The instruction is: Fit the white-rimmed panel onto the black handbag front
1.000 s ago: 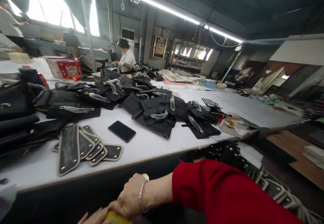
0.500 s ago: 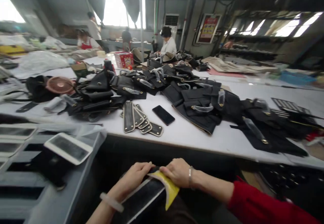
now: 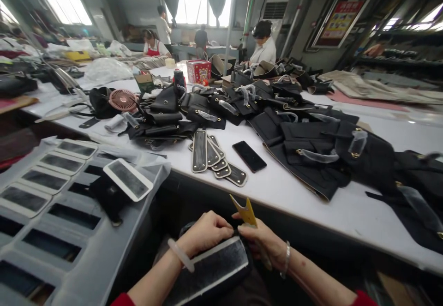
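Observation:
On my lap lies a black leather piece [image 3: 221, 262] with pale edging along its long sides. My left hand [image 3: 209, 230], with a pale bangle at the wrist, is closed in a pinch at the upper edge of this piece. My right hand [image 3: 266, 241] grips a yellow strip [image 3: 247, 213] whose top end is notched into two points. Its thumb and forefinger come close to the left fingertips at the corner of the black piece. What the fingertips pinch there is partly hidden.
A grey slotted tray [image 3: 83, 243] at left carries white-edged black panels [image 3: 46, 179]. Across the white table [image 3: 294, 204] lie a fan of studded black strips [image 3: 200, 151], a phone [image 3: 249, 156], heaped black bag parts [image 3: 308, 144] and a pink fan [image 3: 122, 99]. People work further back.
My right hand has lifted the yellow strip off the black piece and turned it upright. My left hand has shifted towards the piece's upper corner. The camera view has swung left.

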